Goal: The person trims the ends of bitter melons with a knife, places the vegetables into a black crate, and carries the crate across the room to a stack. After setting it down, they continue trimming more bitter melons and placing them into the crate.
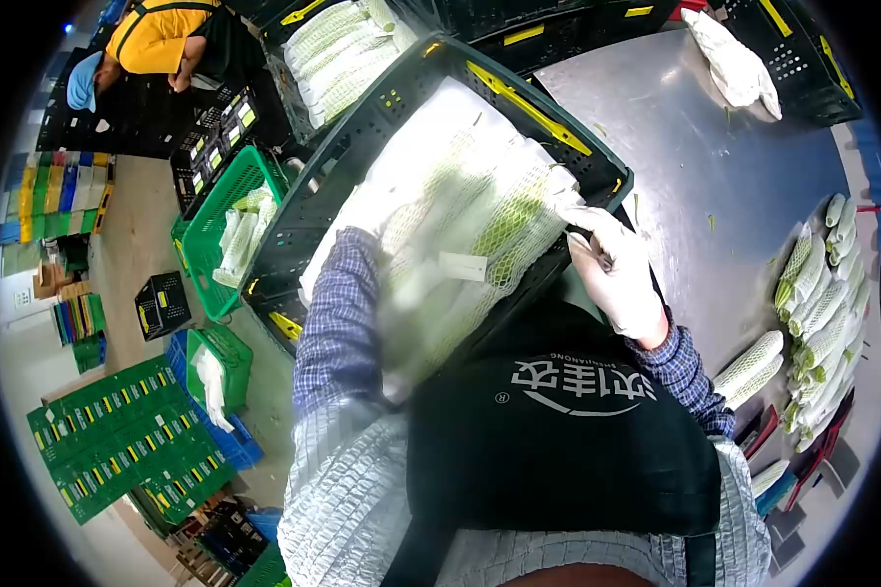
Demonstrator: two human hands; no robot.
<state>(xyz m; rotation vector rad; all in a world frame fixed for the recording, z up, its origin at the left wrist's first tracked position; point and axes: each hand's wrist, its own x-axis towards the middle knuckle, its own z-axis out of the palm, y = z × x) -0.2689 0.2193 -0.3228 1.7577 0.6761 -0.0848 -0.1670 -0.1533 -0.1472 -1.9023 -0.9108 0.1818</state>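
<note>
A black crate (548, 112) with yellow clips stands in front of me, lined with white sheeting. Inside it lie several pale green vegetables (514, 220) in white foam netting, one bearing a small white label (463, 266). My right hand (617, 274), in a white glove, is at the crate's near right corner, its thumb and fingers bent together by the end of a netted vegetable; what they hold, if anything, is too small to name. My left hand (367, 240) reaches into the crate's left part, its fingers hidden and blurred among white sheeting and netting.
A metal table (656, 127) on the right bears a pile of netted vegetables (822, 303) and a white bag (734, 64). Left of the crate are a green basket (206, 245) and another crate of vegetables (343, 64). A person in yellow (157, 39) bends at the upper left.
</note>
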